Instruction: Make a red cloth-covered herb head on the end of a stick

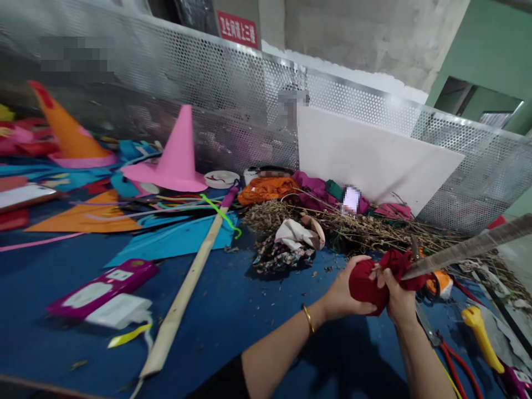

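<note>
A dark red cloth bundle (366, 282), rounded like a ball, is held above the table's right half. My left hand (343, 291) wraps round its left side, fingers closed on the cloth. At the gathered neck, my right hand (399, 299) pinches the cloth where a brownish stick (477, 244) meets it. The stick slants up to the right; its inner end is hidden in the folds. Behind my hands lie dried plant stems (374, 230). A patterned cloth with a white piece (295, 235) rests left of them.
A long pale wooden stick (187, 293) lies left, near a purple power strip (103, 288) with a white plug. Pink (178, 155) and orange cone hats stand behind. Red-handled pliers (457, 363) and a yellow-handled tool (482, 338) lie right. A perforated metal screen (233, 88) borders the back.
</note>
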`<state>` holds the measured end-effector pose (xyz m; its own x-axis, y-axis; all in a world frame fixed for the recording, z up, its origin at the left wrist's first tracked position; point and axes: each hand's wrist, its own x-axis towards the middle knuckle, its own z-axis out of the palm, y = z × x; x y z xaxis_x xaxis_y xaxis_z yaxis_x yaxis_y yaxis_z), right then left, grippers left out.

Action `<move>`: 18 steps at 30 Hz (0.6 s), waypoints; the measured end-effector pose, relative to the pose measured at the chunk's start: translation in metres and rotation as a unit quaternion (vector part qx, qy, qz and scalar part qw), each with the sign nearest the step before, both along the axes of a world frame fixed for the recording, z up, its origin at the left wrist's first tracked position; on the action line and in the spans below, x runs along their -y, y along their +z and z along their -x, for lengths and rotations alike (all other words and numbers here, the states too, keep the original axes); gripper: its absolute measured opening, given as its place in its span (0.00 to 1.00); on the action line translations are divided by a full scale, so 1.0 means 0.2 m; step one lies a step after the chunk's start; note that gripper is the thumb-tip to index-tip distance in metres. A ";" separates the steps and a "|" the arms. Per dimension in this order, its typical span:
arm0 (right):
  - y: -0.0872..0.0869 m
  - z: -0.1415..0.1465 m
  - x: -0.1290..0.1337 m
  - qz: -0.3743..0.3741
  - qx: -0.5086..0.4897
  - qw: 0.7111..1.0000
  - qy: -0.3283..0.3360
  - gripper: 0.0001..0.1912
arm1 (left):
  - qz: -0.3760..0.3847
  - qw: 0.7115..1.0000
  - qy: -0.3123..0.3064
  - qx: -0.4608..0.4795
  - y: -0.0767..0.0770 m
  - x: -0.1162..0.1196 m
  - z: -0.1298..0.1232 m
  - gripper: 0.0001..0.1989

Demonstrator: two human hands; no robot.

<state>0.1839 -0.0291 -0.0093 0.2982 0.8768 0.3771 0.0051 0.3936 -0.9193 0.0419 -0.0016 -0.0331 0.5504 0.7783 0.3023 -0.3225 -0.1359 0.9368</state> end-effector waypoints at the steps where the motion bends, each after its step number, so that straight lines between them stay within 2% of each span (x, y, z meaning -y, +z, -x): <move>1: 0.01 0.01 0.00 0.007 -0.016 1.000 0.010 0.23 | -0.007 1.000 0.012 -0.012 -0.01 0.01 -0.01 0.48; 5: 0.05 0.05 0.00 0.002 -0.099 0.995 -0.009 0.27 | -0.068 0.991 0.081 -0.083 -0.04 0.04 -0.02 0.57; 7: 0.06 0.05 -0.01 -0.006 -0.122 0.992 -0.018 0.26 | -0.126 0.976 0.124 -0.130 -0.04 0.04 -0.01 0.61; 9: 0.04 0.06 -0.02 0.003 -0.120 0.993 -0.012 0.26 | -0.173 0.961 0.132 -0.170 -0.02 0.03 0.00 0.62; 13: -0.01 0.06 -0.01 0.044 -0.053 0.998 0.006 0.26 | -0.194 0.962 0.085 -0.173 0.01 0.03 0.01 0.51; 18: -0.03 0.08 -0.01 0.039 -0.025 0.999 -0.011 0.24 | -0.161 0.966 0.122 -0.161 -0.01 0.01 -0.02 0.40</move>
<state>0.1673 -0.0279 -0.0150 0.3342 0.8962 0.2917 -0.0345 0.3210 -0.9465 0.0459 -0.0031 -0.0346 0.4682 0.7908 0.3942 0.0562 -0.4719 0.8798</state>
